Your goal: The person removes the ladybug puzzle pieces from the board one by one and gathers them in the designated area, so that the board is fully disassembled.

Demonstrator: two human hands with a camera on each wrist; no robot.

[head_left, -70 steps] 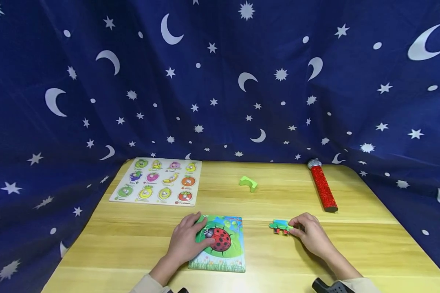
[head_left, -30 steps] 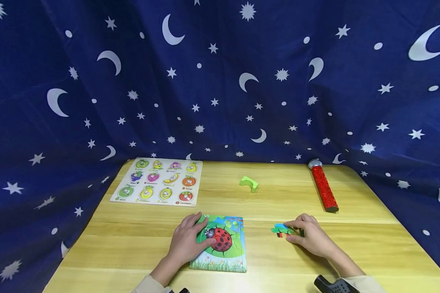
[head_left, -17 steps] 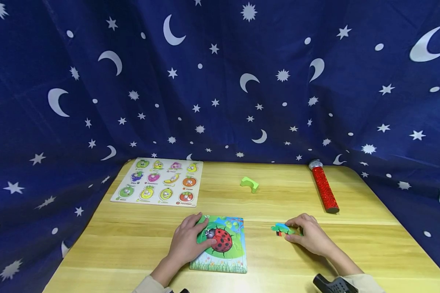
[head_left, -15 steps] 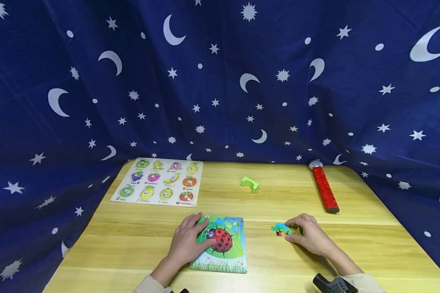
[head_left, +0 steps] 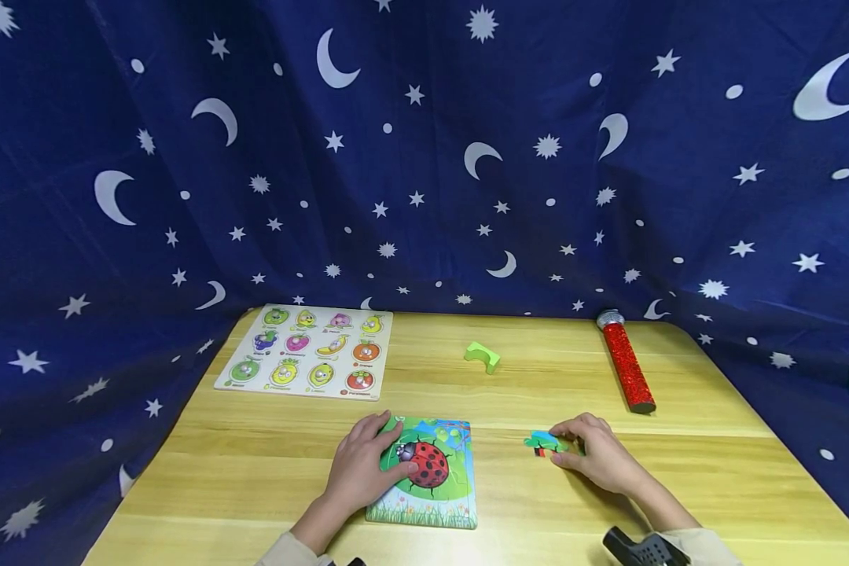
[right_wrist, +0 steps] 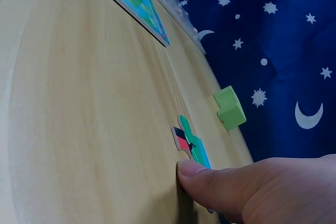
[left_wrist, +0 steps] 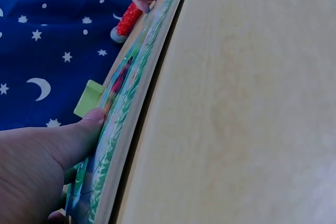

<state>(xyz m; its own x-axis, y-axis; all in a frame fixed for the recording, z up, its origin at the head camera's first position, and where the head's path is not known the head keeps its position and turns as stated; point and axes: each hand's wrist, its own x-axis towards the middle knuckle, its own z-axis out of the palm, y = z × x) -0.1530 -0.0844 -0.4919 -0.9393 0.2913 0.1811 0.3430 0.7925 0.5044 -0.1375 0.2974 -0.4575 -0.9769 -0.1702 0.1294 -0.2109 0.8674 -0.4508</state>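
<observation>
My left hand [head_left: 357,464] rests on the left side of a square ladybug jigsaw puzzle [head_left: 451,491] lying on the table. Its thumb lies across the printed ladybug, and the other fingers reach over the far-left corner. An uneven patch of plain blue shows near the puzzle's far edge. To the right, my right hand [head_left: 597,456] pinches a jigsaw piece [head_left: 542,442] close over the table. Green, blue, red and black print shows on the piece, whose right part is hidden by the fingers. In the right wrist view the thumb [right_wrist: 210,182] presses the near edge of the tilted piece [right_wrist: 198,150].
A fruit peg board [head_left: 255,384] lies at the back left of the wooden table [head_left: 255,456]. A green arch block [head_left: 483,356] stands behind the puzzle. At the back right lies a red glitter microphone [head_left: 626,365]. A dark blue star-and-moon cloth [head_left: 424,173] hangs around the table's back and sides.
Compared with 2.3 seconds ago, the right finger and thumb have shifted from the piece's right end to its far and near edges, and the piece has turned slightly. The left hand stays put.
</observation>
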